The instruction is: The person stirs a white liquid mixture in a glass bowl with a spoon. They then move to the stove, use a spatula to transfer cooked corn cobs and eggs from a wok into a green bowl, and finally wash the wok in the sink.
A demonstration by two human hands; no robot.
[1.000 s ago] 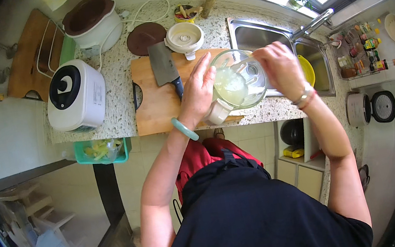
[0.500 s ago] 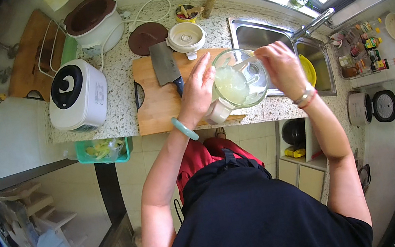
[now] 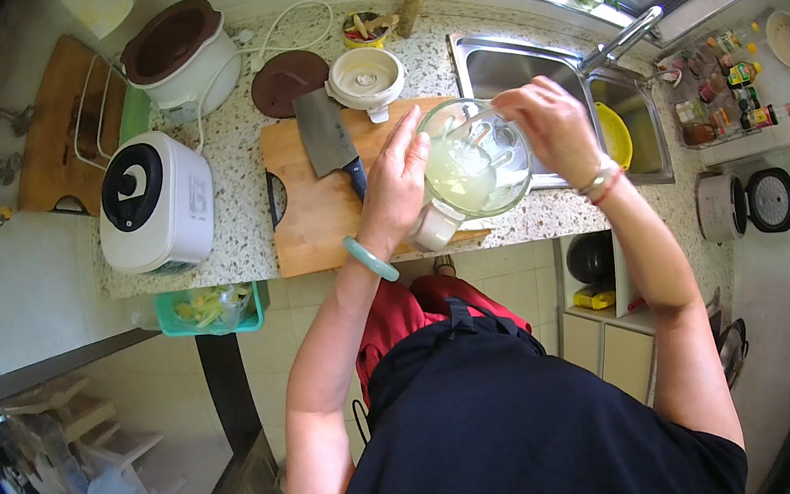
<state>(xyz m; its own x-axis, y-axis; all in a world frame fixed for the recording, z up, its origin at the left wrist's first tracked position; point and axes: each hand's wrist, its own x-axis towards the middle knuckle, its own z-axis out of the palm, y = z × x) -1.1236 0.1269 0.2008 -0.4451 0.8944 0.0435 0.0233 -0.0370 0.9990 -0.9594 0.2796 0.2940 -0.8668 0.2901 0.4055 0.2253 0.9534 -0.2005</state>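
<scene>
- Head view, left grip: I have the left grip (image 3: 398, 181) wide, fingers stretched out along the near-left wall of the glass jug (image 3: 516, 187) and the thumb lying toward its rim. It braces the jug and is not wrapped around the handle.
- Head view, right grip: I have the right grip (image 3: 556, 133) narrow, fingertips pinched on a slim pale utensil (image 3: 476, 121) that slants into the jug. The shape of its submerged end cannot be determined.
- Head view, jug position: the jug is between the two grips, its white handle (image 3: 436, 228) just below the left grip. Its base is hidden; I cannot tell whether it rests on the cutting board (image 3: 316, 220) or the desk (image 3: 240, 208).
- Head view, handling: I rate the jug as rigid, fairly heavy with the cloudy liquid (image 3: 459, 182) inside, breakable, and slippery if wet. Take hold at the handle and support the opposite wall; avoid loading the rim. The utensil should be light; pinch its upper end.
- Head view, surroundings: left of the left grip, the cleaver (image 3: 325, 135) lies on the board, its dark handle close to my wrist. Beyond the left grip is a white ring-shaped part (image 3: 366, 79). Beyond the right grip is the sink (image 3: 504, 70), with a yellow strainer (image 3: 615, 137) to the right.
</scene>
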